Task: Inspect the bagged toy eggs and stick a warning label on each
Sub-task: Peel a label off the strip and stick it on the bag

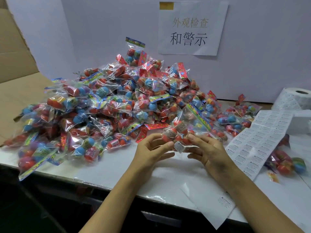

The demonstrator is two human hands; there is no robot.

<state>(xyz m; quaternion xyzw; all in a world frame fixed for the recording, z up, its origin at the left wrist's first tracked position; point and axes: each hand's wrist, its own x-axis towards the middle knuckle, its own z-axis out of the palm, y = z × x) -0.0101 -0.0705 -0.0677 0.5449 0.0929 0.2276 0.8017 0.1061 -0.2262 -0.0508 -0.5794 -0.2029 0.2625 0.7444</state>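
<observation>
1. A clear plastic bag of red toy eggs [177, 134] is held above the white table [117, 167], at 6 o'clock of the big heap of bagged red and blue toy eggs [107, 105].
2. The left hand [149, 152] pinches the bag's left end with curled fingers; the right hand [207, 151] grips its right end the same way.
3. A small white warning label [179, 146] sits on the bag's lower edge, between the two hands; its print is too small to read.
4. A white sheet of warning labels [259, 138] runs at 3 o'clock of the hands, from a white label roll [294, 100] at 2 o'clock.
5. A white paper sign [191, 27] on the wall at 12 o'clock reads "外观检查 和警示".
6. A peeled backing strip [208, 206] at 5 o'clock carries one leftover label reading "WARNING".
7. Another egg bag [286, 162] lies at 3 o'clock, just beside the label sheet.
</observation>
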